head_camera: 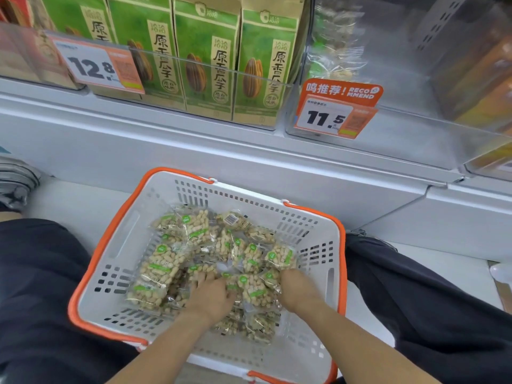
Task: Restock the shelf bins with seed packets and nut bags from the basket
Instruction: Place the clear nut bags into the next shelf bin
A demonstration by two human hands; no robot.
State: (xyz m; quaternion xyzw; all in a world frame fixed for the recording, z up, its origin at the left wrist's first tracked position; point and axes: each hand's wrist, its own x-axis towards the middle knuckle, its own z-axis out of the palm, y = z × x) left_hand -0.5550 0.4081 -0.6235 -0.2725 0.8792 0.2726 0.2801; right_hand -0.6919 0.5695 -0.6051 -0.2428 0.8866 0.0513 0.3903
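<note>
Peanut bags [250,291] fill the white, orange-rimmed basket [116,245] on the floor between the person's knees. Both hands dig into the heap — the left hand [212,293] and right hand [297,289] flank one bag, fingertips buried, so whether they clasp it cannot be told. Above, green sunflower seed packets [207,56] stand in a clear shelf bin [221,72].

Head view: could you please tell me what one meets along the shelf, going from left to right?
12.8 price tag → green sunflower seed packets → orange 11.5 price tag → clear bin, mostly bare, with a few clear nut bags at its back left.
</note>
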